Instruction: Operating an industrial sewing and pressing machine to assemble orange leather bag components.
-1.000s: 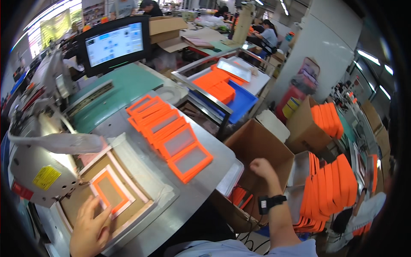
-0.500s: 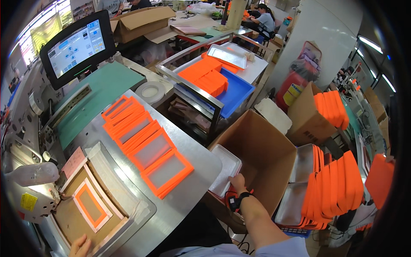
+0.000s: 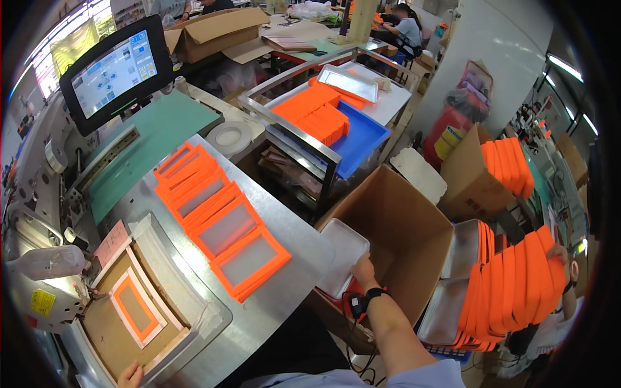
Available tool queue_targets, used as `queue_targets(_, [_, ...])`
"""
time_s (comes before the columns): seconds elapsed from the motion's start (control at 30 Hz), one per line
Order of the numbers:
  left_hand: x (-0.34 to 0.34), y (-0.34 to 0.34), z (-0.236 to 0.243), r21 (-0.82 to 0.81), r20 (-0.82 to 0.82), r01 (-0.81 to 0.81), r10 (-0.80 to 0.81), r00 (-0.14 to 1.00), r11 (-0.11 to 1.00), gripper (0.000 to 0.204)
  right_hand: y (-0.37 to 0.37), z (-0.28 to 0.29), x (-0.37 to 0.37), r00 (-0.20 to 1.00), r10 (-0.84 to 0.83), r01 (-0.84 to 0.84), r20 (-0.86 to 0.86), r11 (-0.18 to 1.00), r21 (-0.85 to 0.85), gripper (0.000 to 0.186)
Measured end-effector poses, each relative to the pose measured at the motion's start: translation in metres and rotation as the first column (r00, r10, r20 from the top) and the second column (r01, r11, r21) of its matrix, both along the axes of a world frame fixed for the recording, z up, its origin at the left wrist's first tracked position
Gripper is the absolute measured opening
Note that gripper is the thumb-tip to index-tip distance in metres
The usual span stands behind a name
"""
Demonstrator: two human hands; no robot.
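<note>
My right hand, with a black strap and small device at the wrist, is closed on the right rim of a shallow metal tray. That tray rests over the near left side of an open cardboard box; something red shows beneath it. At the lower edge of the picture, my left hand is by the near edge of a brown template board. Most of its fingers are cut off. An orange rectangular frame with a pale border lies on the board.
Overlapping orange-edged frames with translucent middles lie on the metal worktop. A screen stands far left. Behind the box, a blue tray sits beside stacked orange pieces. At right, a co-worker's hand reaches orange pieces.
My left hand has shifted slightly right and down along the board's near edge. My right hand stays at the tray. The co-worker's hand has come to the orange pieces on the right.
</note>
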State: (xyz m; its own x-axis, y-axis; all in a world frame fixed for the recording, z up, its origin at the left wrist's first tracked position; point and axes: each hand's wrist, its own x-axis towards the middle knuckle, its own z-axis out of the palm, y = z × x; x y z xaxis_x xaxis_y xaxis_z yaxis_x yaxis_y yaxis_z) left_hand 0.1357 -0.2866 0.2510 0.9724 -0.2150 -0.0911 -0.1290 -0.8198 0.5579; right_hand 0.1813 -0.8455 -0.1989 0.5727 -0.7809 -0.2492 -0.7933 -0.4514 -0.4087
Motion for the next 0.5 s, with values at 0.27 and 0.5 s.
queue_targets(0.27, [-0.024,0.018,-0.042,0.27,0.361,-0.233,0.126,0.924,0.934,0.038,-0.078,-0.027,0.029,0.957,0.287,-0.278,0.041,0.949,-0.148,0.04])
queue_targets(0.5, [-0.034,0.005,-0.075,0.173,0.591,-0.49,0.308,0.746,0.855,0.047,-0.073,-0.007,0.05,0.958,0.092,-0.037,0.271,0.979,-0.2,0.017])
